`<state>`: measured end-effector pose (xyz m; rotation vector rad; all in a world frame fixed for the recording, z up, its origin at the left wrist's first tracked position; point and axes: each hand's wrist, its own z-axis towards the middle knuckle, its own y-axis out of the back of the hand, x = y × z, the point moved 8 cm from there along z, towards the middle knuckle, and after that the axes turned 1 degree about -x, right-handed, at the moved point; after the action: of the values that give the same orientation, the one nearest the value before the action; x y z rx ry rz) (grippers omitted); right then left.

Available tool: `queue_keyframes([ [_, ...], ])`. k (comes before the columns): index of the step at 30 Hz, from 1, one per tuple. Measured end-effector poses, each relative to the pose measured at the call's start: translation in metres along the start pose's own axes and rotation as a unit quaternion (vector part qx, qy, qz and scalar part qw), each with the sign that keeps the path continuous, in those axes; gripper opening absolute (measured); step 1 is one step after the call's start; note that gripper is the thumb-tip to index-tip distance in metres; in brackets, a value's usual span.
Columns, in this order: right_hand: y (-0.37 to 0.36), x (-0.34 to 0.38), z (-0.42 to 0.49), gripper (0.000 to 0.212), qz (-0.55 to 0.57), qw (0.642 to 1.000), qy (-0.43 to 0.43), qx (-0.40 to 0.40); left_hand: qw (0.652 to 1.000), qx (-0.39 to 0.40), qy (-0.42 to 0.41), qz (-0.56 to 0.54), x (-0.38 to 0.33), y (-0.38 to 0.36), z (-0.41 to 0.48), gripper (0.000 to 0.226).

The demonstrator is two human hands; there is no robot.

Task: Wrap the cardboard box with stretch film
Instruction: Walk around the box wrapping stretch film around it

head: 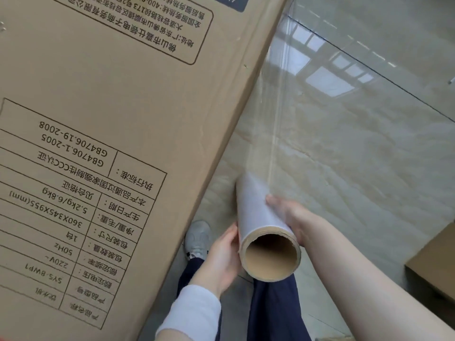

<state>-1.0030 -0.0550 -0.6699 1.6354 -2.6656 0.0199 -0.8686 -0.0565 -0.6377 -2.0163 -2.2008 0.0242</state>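
Indoor packing area, glossy tiled floor (357, 148), cartons (435, 262)

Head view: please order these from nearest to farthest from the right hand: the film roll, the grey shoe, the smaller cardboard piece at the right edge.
1. Film roll: held in the right hand, with the fingers on its side.
2. Grey shoe: on the floor, left of the roll.
3. Smaller cardboard piece: at the far right edge, on the floor.
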Motion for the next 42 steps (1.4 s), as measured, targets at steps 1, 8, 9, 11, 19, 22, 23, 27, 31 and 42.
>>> queue_keyframes([
  [1, -0.002, 0.000, -0.001, 0.036, -0.002, 1.000, 0.001, -0.007, 1.000, 0.000, -0.010, 0.023, -0.013, 0.004, 0.008, 0.033],
  [8, -0.010, -0.010, 0.001, 0.047, 0.082, 0.996, -0.037, 0.001, 0.965, 0.048, -0.035, 0.255, -0.048, -0.024, 0.030, 0.088],
  [9, -0.007, -0.011, 0.000, 0.048, 0.113, 0.993, -0.035, 0.007, 0.971, 0.034, -0.040, 0.231, -0.045, -0.021, 0.032, 0.087],
  [11, -0.003, -0.019, -0.002, 0.049, 0.181, 0.983, -0.023, 0.019, 0.987, 0.024, -0.035, 0.155, -0.034, -0.010, 0.034, 0.087],
  [19, -0.055, -0.056, -0.026, 0.041, 0.182, 0.978, -0.029, 0.092, 0.994, 0.058, -0.034, -0.090, 0.024, 0.036, -0.015, 0.058],
  [22, -0.061, -0.062, -0.023, 0.036, 0.155, 0.985, -0.015, 0.068, 0.991, 0.032, -0.037, -0.128, 0.038, 0.053, -0.021, 0.057],
  [23, -0.060, -0.066, -0.020, 0.034, 0.152, 0.987, -0.017, 0.052, 0.990, 0.022, -0.029, -0.138, 0.044, 0.057, -0.019, 0.056],
  [27, -0.047, -0.074, -0.006, 0.029, 0.134, 0.991, -0.028, -0.004, 0.995, -0.007, -0.010, -0.096, 0.051, 0.071, -0.001, 0.049],
  [31, -0.048, -0.074, -0.003, 0.040, 0.113, 0.993, -0.015, -0.004, 0.998, -0.008, -0.066, 0.014, 0.010, 0.075, 0.005, 0.028],
  [42, -0.055, -0.100, -0.011, 0.057, 0.203, 0.979, -0.014, 0.000, 0.977, 0.018, -0.054, 0.203, -0.008, 0.069, 0.029, 0.108],
])
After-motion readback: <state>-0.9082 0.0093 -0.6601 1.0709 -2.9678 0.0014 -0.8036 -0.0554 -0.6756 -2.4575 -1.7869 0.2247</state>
